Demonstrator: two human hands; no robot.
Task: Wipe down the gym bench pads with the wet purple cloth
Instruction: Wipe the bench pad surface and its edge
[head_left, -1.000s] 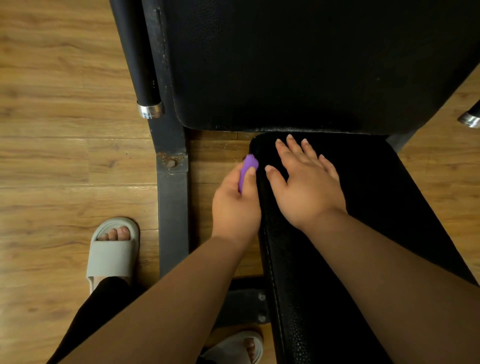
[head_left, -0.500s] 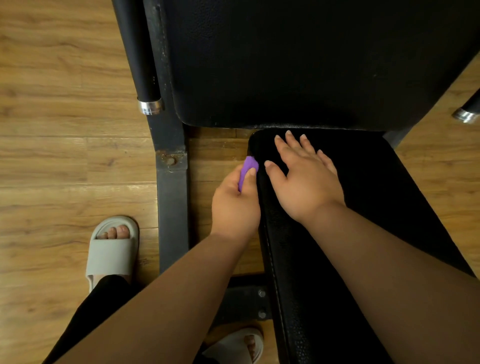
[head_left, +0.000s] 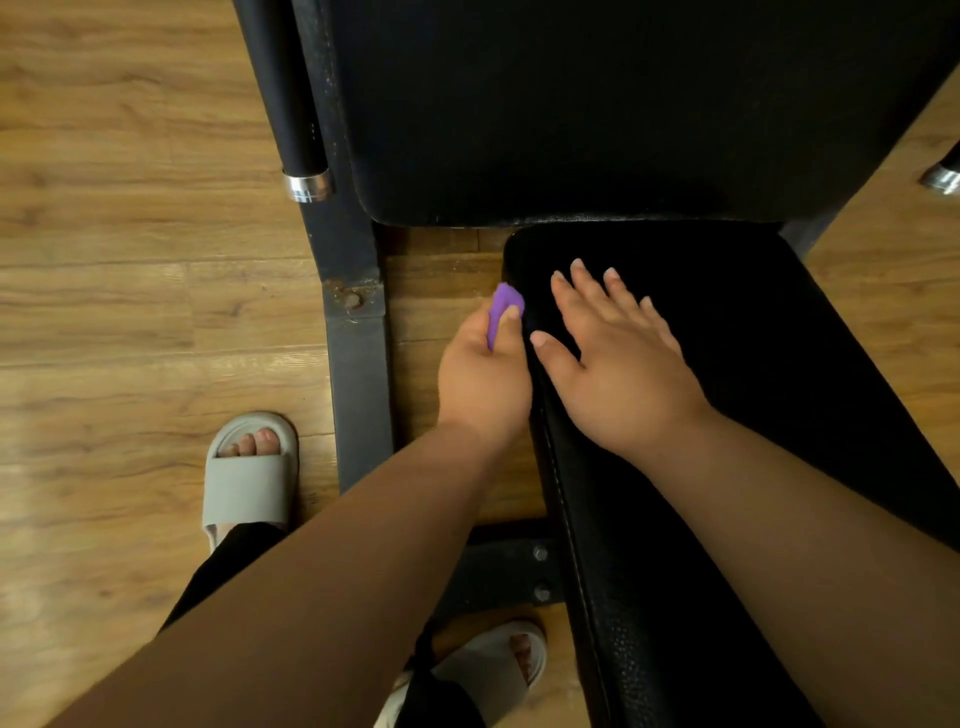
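while the left hand (head_left: 483, 374) grips the bunched purple cloth (head_left: 504, 306) against the side edge of the seat pad (head_left: 779, 364), near its 10 o'clock corner, the right hand (head_left: 618, 374) lies flat on top, fingers straight and spread, holding nothing. judgement: edge wipe under way. no wet sheen readable on the black, so the share done is unclear, back pad (head_left: 597, 104) at 12 o'clock included.

I see a narrow strip of wood floor (head_left: 441, 270) open between the grey frame rail (head_left: 358, 374) and the seat pad (head_left: 779, 364). The left hand (head_left: 483, 379), gripping the purple cloth (head_left: 501, 306), fills its middle. Ahead the back pad (head_left: 597, 104) closes it; nearer me a bolted crossbar (head_left: 498, 571) does. The right hand (head_left: 623, 374) lies flat on the seat pad's left part; rightward the pad is bare.
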